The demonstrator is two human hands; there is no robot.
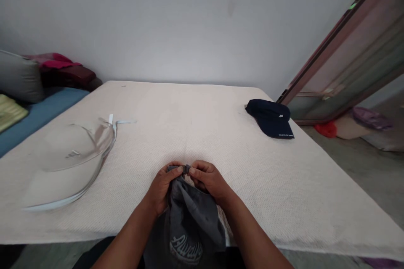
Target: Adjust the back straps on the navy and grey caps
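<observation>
A grey cap (189, 222) with pale lettering on its front hangs between my forearms at the near edge of the bed. My left hand (164, 187) and my right hand (206, 178) both pinch the cap's back strap, fingertips almost touching at the buckle. Both hands are closed on it. A dark navy cap (270, 118) lies on the bed at the far right, well away from my hands.
The bed (195, 126) has a cream textured cover. A white visor with a clear brim (67, 159) lies on its left side. Pillows and folded cloth (38, 75) sit at far left. A leaning framed panel (353, 59) stands at right.
</observation>
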